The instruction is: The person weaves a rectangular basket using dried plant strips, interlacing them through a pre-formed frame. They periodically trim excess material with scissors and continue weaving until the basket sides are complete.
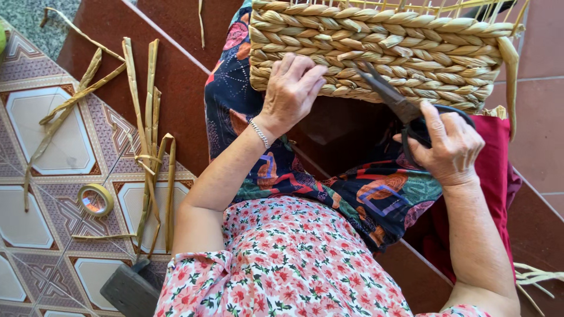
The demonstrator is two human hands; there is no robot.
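Note:
A woven straw basket (411, 47) rests on my lap, its braided wall facing me. My left hand (289, 89) presses flat against the lower left of that wall, fingers spread over the braids. My right hand (447, 148) grips the black handles of a pair of scissors (389, 97). The dark blades point up and left, and their tips touch the basket's lower edge near the middle. A thin bracelet sits on my left wrist.
Several loose dried straw strips (147, 135) lie on the patterned tile floor at left, with a roll of tape (96, 199) beside them. A dark block (126, 290) sits at the bottom left. Red cloth (496, 176) lies under my right arm.

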